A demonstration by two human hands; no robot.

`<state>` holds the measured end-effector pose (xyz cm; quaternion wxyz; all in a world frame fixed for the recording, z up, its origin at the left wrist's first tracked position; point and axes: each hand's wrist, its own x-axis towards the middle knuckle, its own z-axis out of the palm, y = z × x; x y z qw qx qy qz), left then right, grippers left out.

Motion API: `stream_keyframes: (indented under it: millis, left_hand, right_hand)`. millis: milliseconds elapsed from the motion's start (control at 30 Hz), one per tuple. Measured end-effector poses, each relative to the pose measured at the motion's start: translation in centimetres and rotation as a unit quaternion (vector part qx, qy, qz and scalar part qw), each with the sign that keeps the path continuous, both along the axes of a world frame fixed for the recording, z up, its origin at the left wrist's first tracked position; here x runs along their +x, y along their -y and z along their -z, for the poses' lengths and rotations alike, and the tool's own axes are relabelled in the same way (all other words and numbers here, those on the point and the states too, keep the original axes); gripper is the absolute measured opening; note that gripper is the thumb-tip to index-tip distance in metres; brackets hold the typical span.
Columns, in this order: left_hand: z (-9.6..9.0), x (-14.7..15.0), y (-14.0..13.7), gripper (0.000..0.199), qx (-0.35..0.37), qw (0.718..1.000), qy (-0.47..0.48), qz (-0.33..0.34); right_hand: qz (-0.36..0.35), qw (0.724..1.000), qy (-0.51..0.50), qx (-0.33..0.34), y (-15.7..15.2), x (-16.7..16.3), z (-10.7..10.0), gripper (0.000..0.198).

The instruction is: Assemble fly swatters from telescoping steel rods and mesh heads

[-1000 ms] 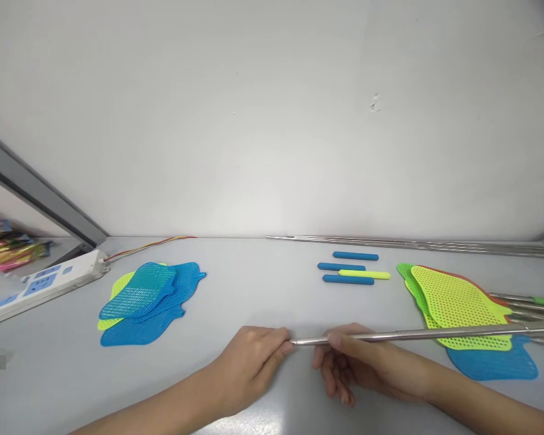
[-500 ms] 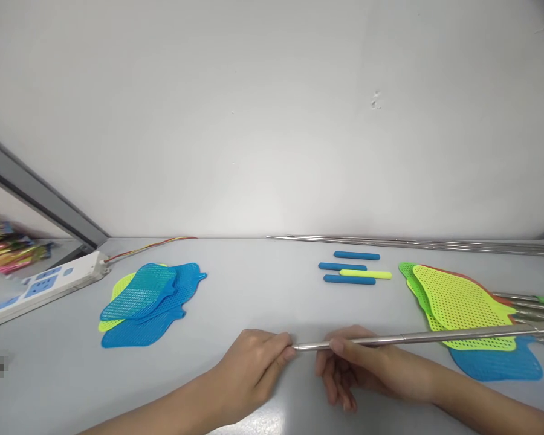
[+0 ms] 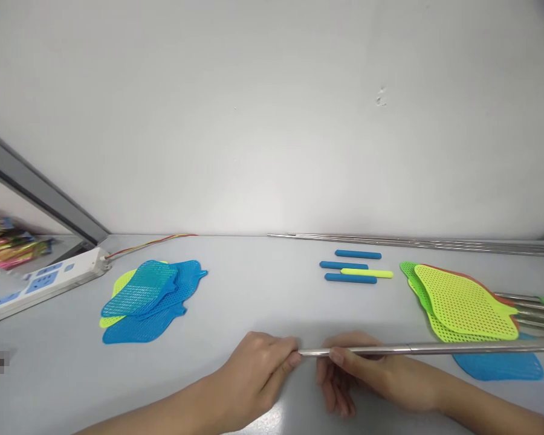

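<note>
A thin telescopic metal rod [image 3: 435, 348] runs sideways across the front of the table, out past the right edge of the view. My left hand [image 3: 265, 371] pinches its narrow left end between thumb and fingers, which hide the tip. A little to the right, my right hand [image 3: 367, 368] grips the rod between thumb and forefinger, the other fingers hanging curled below. Behind the rod at the right lie fly swatter heads: a yellow one [image 3: 471, 302] on top of green and orange ones, with a blue one [image 3: 498, 365] partly under the rod.
At the left is a pile of blue and yellow swatter heads [image 3: 145, 326], near a white power strip [image 3: 84, 269]. Blue handle sleeves [image 3: 351, 278] and a yellow one [image 3: 367, 273] lie mid-table. Long metal rods [image 3: 417, 243] rest along the wall; more shafts are at far right.
The rod has swung nearer to level, its right part coming down toward me. Both hands have shifted slightly, the left one a little to the right, and both keep their hold.
</note>
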<state>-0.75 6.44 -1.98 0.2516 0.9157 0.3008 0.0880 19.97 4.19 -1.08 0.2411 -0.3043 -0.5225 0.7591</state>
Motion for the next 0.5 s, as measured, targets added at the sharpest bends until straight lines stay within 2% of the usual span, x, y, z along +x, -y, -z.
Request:
stream_keyframes:
  millis: [267,500]
  left_hand:
    - [-0.1,0.2,-0.1,0.024,0.008,1.000,-0.022,0.003]
    - [-0.5,0.3,-0.1,0.027,0.011,0.999,-0.029,0.005]
  right_hand:
    - [-0.006,1.000,0.005,-0.001,-0.2,0.1,0.0,0.038]
    - [-0.004,0.995,-0.064,-0.071,-0.5,0.1,1.2,0.037]
